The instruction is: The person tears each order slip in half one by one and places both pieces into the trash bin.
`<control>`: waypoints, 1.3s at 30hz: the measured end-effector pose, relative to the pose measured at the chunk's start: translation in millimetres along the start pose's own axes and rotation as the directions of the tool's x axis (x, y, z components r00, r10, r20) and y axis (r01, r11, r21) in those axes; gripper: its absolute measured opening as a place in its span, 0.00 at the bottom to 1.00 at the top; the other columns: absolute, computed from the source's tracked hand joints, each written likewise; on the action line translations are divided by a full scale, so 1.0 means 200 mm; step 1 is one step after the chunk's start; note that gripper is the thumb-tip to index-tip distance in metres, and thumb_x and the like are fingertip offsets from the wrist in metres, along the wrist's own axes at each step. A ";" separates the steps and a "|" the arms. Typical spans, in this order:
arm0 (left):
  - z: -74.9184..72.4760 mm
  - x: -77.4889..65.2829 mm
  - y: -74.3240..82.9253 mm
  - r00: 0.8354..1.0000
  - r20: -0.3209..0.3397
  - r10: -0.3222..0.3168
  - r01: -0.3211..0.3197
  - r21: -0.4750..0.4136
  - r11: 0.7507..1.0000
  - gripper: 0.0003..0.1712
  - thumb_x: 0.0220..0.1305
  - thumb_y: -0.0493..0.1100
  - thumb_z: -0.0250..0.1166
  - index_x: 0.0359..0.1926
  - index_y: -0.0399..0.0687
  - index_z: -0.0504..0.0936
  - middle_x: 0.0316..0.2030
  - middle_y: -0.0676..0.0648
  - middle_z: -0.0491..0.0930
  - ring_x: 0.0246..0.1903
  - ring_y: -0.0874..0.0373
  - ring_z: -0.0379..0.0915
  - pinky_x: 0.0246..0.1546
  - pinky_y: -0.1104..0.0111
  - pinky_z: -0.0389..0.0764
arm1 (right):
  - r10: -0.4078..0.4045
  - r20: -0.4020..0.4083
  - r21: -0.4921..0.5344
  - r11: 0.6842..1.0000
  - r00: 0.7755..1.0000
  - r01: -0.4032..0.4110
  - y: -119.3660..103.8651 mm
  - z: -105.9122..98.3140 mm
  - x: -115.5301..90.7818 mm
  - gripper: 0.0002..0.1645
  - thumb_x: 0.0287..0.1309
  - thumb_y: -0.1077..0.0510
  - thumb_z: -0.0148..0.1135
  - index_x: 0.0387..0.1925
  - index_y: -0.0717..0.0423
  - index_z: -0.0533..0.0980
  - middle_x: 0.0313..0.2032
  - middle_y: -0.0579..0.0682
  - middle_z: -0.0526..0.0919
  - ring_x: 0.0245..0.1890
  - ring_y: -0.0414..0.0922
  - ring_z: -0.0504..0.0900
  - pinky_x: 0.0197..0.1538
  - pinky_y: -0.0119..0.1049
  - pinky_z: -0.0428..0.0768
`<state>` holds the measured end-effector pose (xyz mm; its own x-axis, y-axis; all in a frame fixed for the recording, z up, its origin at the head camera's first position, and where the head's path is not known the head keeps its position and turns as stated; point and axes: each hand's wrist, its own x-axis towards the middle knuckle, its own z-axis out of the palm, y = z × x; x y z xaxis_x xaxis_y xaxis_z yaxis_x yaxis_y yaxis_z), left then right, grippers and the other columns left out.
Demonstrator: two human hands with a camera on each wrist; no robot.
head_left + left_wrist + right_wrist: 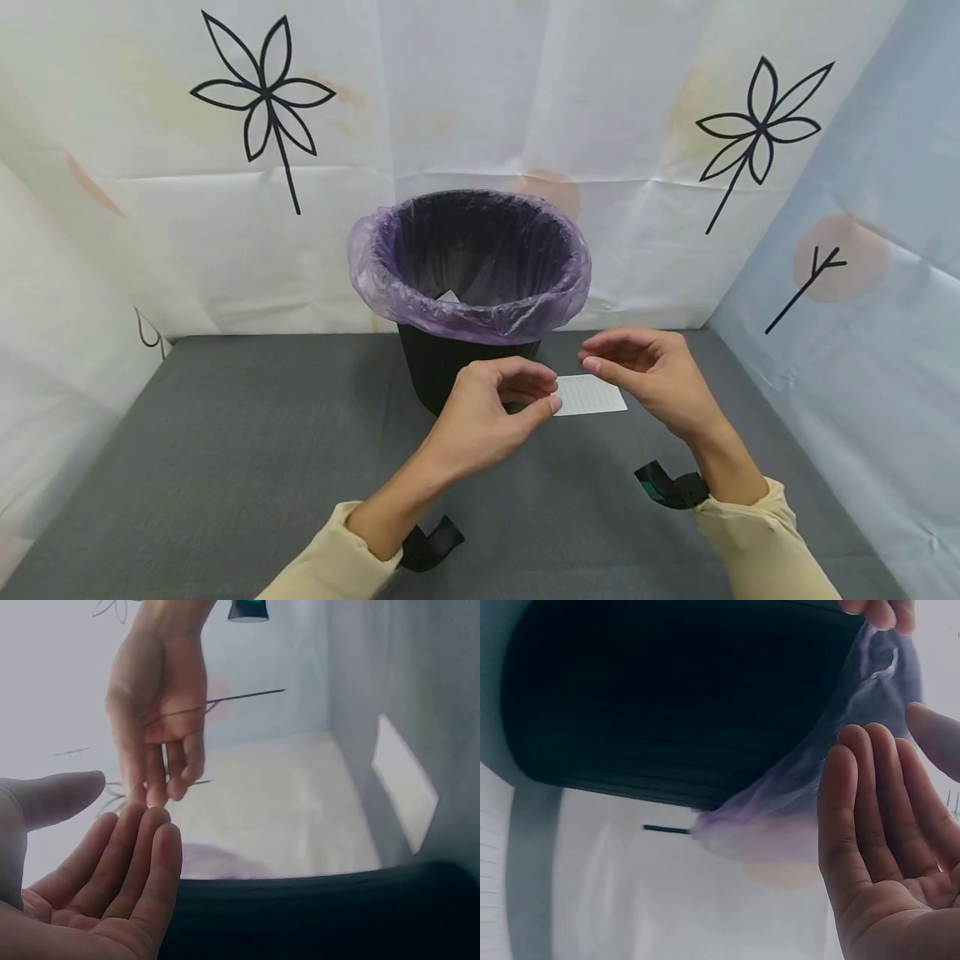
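In the head view a black trash bin (431, 358) stands at the back of the grey table, lined with a purple plastic bag (480, 321) folded over its rim. A bit of white paper (448, 297) shows inside it. On the table to the bin's right lies a lined white paper (592, 396), partly covered by my hands. My left hand (495, 408), holding nothing, hovers in front of the bin with fingers loosely bent. My right hand (652, 375), also bare of any object, is over the paper's right side, palm facing the left one. Both wrist views show relaxed, extended fingers.
White cloth walls (465, 83) with drawn flowers rise behind the table (262, 442), and a light blue one (900, 333) stands on the right. A dark cord loop (148, 333) hangs at the back left corner. Dark straps (671, 486) sit at both wrists.
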<state>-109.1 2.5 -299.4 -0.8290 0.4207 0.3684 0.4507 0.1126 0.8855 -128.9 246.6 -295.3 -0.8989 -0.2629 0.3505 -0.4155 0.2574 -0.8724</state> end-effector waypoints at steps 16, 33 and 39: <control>0.27 0.01 -0.34 0.985 -0.068 -0.161 0.165 0.057 0.985 0.16 0.62 0.35 0.72 0.51 0.36 0.83 0.45 0.43 0.85 0.47 0.53 0.83 0.52 0.67 0.80 | 0.140 -0.142 0.069 0.989 0.980 -0.131 0.32 -0.06 -0.07 0.13 0.64 0.67 0.67 0.48 0.73 0.80 0.41 0.54 0.88 0.41 0.40 0.88 0.46 0.30 0.83; 0.43 0.06 -0.55 0.939 -0.217 -0.268 0.301 0.133 0.944 0.29 0.60 0.39 0.74 0.60 0.31 0.78 0.55 0.39 0.82 0.54 0.44 0.79 0.56 0.56 0.78 | 0.220 -0.299 0.016 0.974 0.928 -0.226 0.62 -0.07 -0.11 0.28 0.63 0.65 0.70 0.60 0.73 0.73 0.44 0.34 0.84 0.47 0.34 0.84 0.49 0.23 0.79; 0.45 0.08 -0.59 0.924 -0.246 -0.292 0.335 0.155 0.929 0.33 0.60 0.39 0.73 0.63 0.29 0.75 0.58 0.35 0.79 0.60 0.41 0.74 0.61 0.52 0.73 | 0.283 -0.275 -0.010 0.955 0.919 -0.297 0.67 -0.08 -0.12 0.35 0.63 0.63 0.70 0.66 0.72 0.68 0.58 0.60 0.80 0.56 0.40 0.81 0.51 0.21 0.77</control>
<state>-145.3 75.7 -423.5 -0.9793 0.1343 0.1515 0.1924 0.3854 0.9025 -165.9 302.9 -414.8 -0.9818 0.0871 0.1685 -0.1307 0.3332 -0.9337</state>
